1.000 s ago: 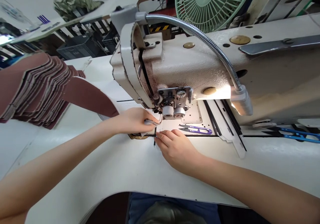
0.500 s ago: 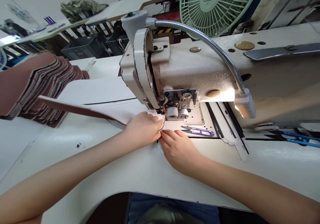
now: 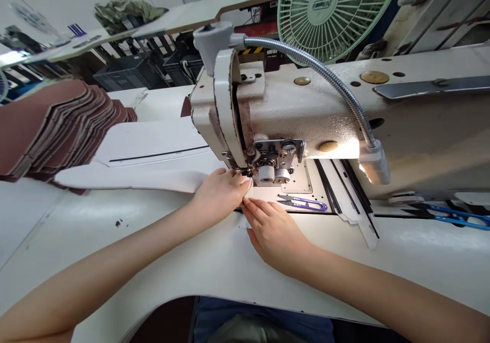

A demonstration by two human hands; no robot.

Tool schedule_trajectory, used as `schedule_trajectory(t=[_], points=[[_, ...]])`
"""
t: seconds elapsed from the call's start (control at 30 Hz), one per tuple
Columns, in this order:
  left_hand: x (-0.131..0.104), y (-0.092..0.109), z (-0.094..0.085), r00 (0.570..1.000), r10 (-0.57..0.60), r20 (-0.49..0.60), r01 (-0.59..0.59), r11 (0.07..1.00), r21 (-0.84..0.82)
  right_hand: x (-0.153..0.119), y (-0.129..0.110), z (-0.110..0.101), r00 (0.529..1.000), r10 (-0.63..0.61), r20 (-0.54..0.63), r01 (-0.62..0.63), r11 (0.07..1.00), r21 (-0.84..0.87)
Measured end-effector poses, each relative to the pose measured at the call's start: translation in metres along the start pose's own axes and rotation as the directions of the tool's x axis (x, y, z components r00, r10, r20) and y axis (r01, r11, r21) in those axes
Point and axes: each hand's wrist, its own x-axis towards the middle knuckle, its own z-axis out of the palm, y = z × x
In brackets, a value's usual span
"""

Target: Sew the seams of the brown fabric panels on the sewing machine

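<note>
A sewing machine [image 3: 268, 113] stands over a white piece with a black line [image 3: 153, 172], which runs leftward from under the needle area. My left hand [image 3: 222, 192] rests on the right end of this piece, fingers curled against it near the presser foot. Close beside it, my right hand [image 3: 271, 228] touches the piece's edge with its fingertips, fingers together and thumb tucked below. The spot where the fingertips meet the piece is partly hidden. Purple thread snips [image 3: 306, 202] lie on the machine bed, right of the hands.
Brown panels [image 3: 57, 123] are stacked at the left. Black and white strips [image 3: 350, 190] and blue snips [image 3: 455, 215] lie at the right. A bendable lamp [image 3: 373, 164] hangs over the strips; a green fan [image 3: 325, 11] stands behind the machine.
The white piece's raised left flap has dropped flat and its brown underside no longer shows. My right thumb has spread slightly from the fingers. The view has shifted a little.
</note>
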Motion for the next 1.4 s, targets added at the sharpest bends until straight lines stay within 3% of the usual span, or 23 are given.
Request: schedule_trajectory(t=[0.1,0.2,0.37,0.5,0.73,0.9,1.0,1.2,1.4], points=[[0.000,0.003,-0.006,0.999,0.024,0.025,-0.024,1.000,0.004,0.001,0.000,0.001,1.000,-0.024,-0.005,0.024,1.000,-0.003],[0.003,0.013,-0.008,0.994,-0.025,0.105,0.028,0.999,-0.029,0.006,0.000,-0.001,1.000,-0.023,0.005,0.023,0.999,-0.039],[0.003,0.026,-0.005,0.992,-0.118,0.033,0.119,0.992,-0.035,0.008,-0.001,-0.005,0.999,0.026,0.023,-0.024,0.998,-0.062],[-0.001,0.025,-0.007,0.994,-0.090,0.057,0.094,0.993,-0.072,0.004,-0.001,-0.002,0.997,0.040,-0.059,-0.040,0.999,0.004],[0.003,0.032,-0.007,0.974,-0.183,0.134,0.187,0.982,-0.019,0.011,0.005,-0.002,0.998,0.064,-0.023,-0.061,0.993,0.105],[0.001,0.028,-0.014,0.974,-0.153,0.170,0.169,0.982,-0.087,0.012,0.007,0.001,0.993,0.079,-0.090,-0.069,0.992,0.104],[0.001,0.025,-0.012,0.973,-0.177,0.144,0.198,0.970,-0.144,0.013,0.008,0.006,0.992,0.051,-0.114,-0.041,0.996,0.083],[0.006,0.029,-0.003,0.969,-0.209,0.129,0.223,0.969,-0.106,0.019,0.011,0.007,0.991,0.080,-0.103,-0.067,0.991,0.118],[0.008,0.026,0.002,0.954,-0.268,0.136,0.292,0.932,-0.213,0.021,0.014,0.004,0.985,0.103,-0.139,-0.080,0.985,0.155]])
